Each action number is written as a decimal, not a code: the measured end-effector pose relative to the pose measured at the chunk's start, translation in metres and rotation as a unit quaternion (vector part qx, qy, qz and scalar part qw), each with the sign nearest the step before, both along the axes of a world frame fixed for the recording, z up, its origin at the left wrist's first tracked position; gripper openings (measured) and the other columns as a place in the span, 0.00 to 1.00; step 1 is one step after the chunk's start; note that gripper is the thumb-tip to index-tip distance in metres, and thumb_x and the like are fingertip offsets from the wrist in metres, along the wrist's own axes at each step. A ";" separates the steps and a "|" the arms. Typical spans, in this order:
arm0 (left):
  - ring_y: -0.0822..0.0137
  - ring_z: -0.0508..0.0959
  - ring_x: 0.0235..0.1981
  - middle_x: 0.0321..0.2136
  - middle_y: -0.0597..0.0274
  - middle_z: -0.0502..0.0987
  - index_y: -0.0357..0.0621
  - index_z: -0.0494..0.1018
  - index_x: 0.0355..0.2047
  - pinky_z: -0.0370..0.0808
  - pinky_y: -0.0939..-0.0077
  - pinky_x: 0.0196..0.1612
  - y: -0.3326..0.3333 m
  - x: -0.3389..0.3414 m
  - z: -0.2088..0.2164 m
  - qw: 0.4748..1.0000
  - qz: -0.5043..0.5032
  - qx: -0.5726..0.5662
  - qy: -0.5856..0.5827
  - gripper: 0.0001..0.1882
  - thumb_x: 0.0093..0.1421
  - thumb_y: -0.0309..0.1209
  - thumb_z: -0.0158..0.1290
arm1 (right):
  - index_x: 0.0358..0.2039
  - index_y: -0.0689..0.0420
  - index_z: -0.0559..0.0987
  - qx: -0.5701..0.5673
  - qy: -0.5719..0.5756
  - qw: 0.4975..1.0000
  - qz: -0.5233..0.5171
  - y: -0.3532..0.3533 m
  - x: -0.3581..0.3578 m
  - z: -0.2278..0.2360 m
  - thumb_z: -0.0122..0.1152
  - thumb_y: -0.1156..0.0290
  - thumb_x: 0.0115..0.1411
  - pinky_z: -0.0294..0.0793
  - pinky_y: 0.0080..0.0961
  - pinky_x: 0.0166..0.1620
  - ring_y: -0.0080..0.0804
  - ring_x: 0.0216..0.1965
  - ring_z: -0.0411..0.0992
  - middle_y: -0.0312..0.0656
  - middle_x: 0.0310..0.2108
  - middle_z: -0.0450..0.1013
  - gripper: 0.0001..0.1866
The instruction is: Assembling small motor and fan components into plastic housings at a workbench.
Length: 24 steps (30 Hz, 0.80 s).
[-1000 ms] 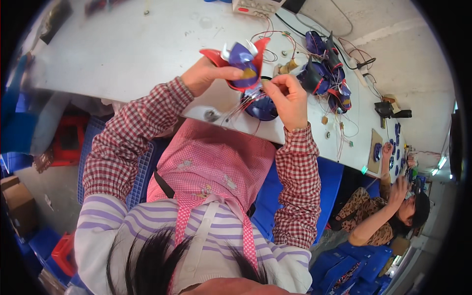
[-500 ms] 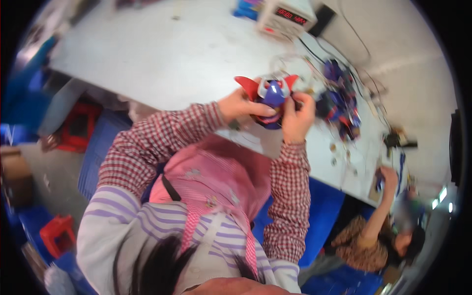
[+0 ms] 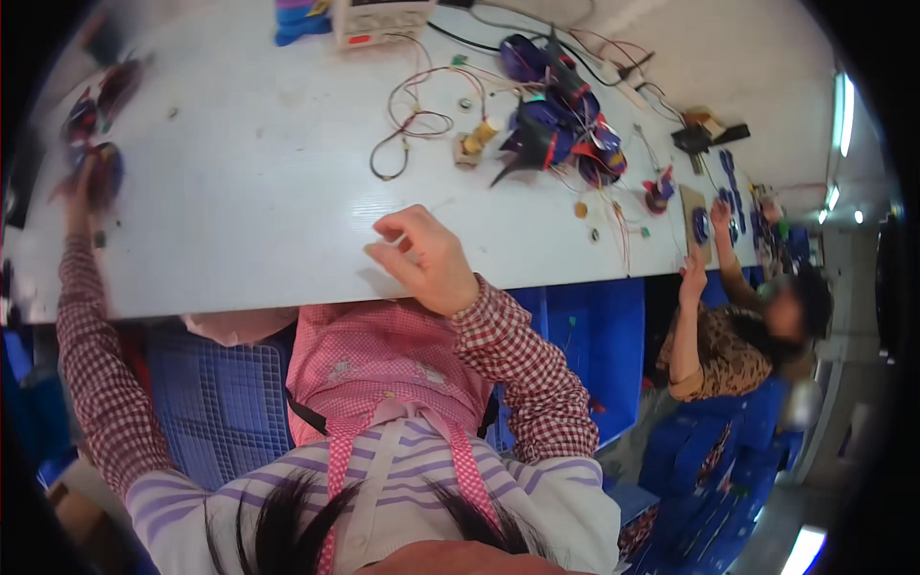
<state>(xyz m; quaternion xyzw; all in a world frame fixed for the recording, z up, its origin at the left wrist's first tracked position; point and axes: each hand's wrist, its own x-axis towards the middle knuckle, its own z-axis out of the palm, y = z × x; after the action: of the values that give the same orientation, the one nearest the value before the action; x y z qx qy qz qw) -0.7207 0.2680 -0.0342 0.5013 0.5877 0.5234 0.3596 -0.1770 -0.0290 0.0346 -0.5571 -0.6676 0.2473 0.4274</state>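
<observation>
At the far left of the table, my left hand (image 3: 80, 190) is at a dark purple and red toy head (image 3: 109, 174); hand and toy are blurred, and the fingers are partly hidden as they close on it. Just beyond it lie other dark purple and red toy pieces (image 3: 81, 117). Over the table's near edge, in front of my apron, my right hand (image 3: 426, 259) is empty. Its thumb and index finger are curved with a gap between them.
A heap of purple and black toy parts (image 3: 561, 125) with wires lies right of centre. Looped thin cable (image 3: 407, 125) runs from a boxy power supply (image 3: 383, 21). Blue crates (image 3: 216, 388) stand below the table edge. A co-worker (image 3: 724, 345) handles parts at the right.
Both hands held the toy head in front of me. My left hand has carried it to the far left; my right hand has let go and come down. The view has turned.
</observation>
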 end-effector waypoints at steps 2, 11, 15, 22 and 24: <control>0.68 0.75 0.38 0.38 0.58 0.76 0.36 0.73 0.44 0.72 0.82 0.41 0.052 -0.104 -0.047 0.999 0.010 0.004 0.033 0.24 0.55 0.43 0.56 | 0.37 0.60 0.74 -0.051 0.070 0.996 -0.003 -0.001 0.018 0.003 0.59 0.75 0.53 0.68 0.18 0.35 0.26 0.30 0.67 0.38 0.32 0.69 0.10; 0.71 0.71 0.30 0.34 0.64 0.73 0.45 0.67 0.52 0.71 0.80 0.35 -0.112 0.148 0.013 0.959 0.026 0.088 0.268 0.21 0.61 0.40 0.48 | 0.41 0.60 0.76 0.123 -0.238 0.935 -0.232 0.045 0.245 0.013 0.56 0.69 0.57 0.70 0.21 0.37 0.30 0.32 0.70 0.41 0.35 0.75 0.12; 0.78 0.66 0.21 0.26 0.68 0.70 0.47 0.59 0.58 0.66 0.87 0.24 -0.230 0.337 0.049 0.926 -0.378 -0.018 0.008 0.30 0.54 0.20 0.51 | 0.41 0.59 0.77 -0.041 -0.379 0.892 -0.243 0.091 0.280 0.004 0.59 0.64 0.55 0.70 0.25 0.40 0.35 0.36 0.70 0.44 0.36 0.75 0.16; 0.55 0.72 0.41 0.47 0.43 0.63 0.46 0.48 0.63 0.72 0.68 0.43 -0.290 0.582 0.082 0.904 -0.404 0.093 0.110 0.39 0.57 0.42 0.54 | 0.38 0.59 0.77 -0.211 -0.378 0.871 -0.233 0.073 0.289 0.023 0.64 0.59 0.50 0.68 0.28 0.42 0.38 0.40 0.67 0.46 0.32 0.73 0.19; 0.52 0.73 0.39 0.45 0.42 0.62 0.46 0.46 0.63 0.73 0.65 0.42 -0.281 0.611 0.074 0.935 -0.302 0.105 0.156 0.42 0.56 0.47 0.53 | 0.37 0.59 0.76 -0.159 -0.357 0.895 -0.214 0.058 0.290 0.021 0.64 0.60 0.50 0.68 0.27 0.40 0.37 0.38 0.67 0.46 0.30 0.73 0.18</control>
<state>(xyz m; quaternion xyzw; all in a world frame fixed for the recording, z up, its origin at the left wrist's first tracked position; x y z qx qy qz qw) -0.1099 -0.0126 0.0396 0.7653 0.3991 0.3646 0.3495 0.1131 0.0292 0.0556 -0.7978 -0.5919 0.0368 0.1087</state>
